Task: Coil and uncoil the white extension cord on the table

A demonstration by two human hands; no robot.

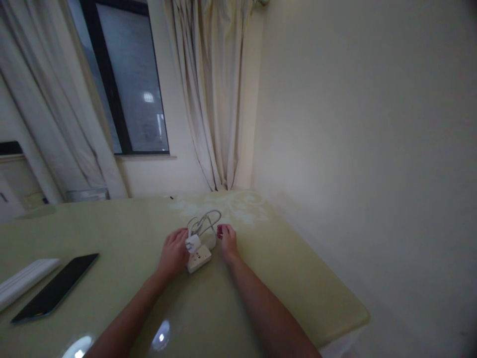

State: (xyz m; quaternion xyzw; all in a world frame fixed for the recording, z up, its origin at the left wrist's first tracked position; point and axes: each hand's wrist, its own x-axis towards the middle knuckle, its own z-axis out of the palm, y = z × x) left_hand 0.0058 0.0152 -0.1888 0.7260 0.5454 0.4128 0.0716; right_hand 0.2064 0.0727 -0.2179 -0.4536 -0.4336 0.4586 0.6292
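A white power strip (199,259) with sockets on its upper face is at the middle of the table, set at a slant. Above its far left end is a white plug (193,243), and its pale cable (206,219) is looped in a loose bundle behind. My left hand (176,250) is closed at the left side of the plug and strip; its fingertips are partly hidden behind the plug. On the other side, my right hand (228,239) has curled fingers pinched at the right edge of the cable bundle. The exact grip there is small and blurred.
A dark flat tablet-like object (57,287) and a long white object (28,279) lie on the left of the glossy greenish table (298,278). A small black item (172,198) is near the far edge. A wall (357,149) borders the right; curtains (214,99) hang behind.
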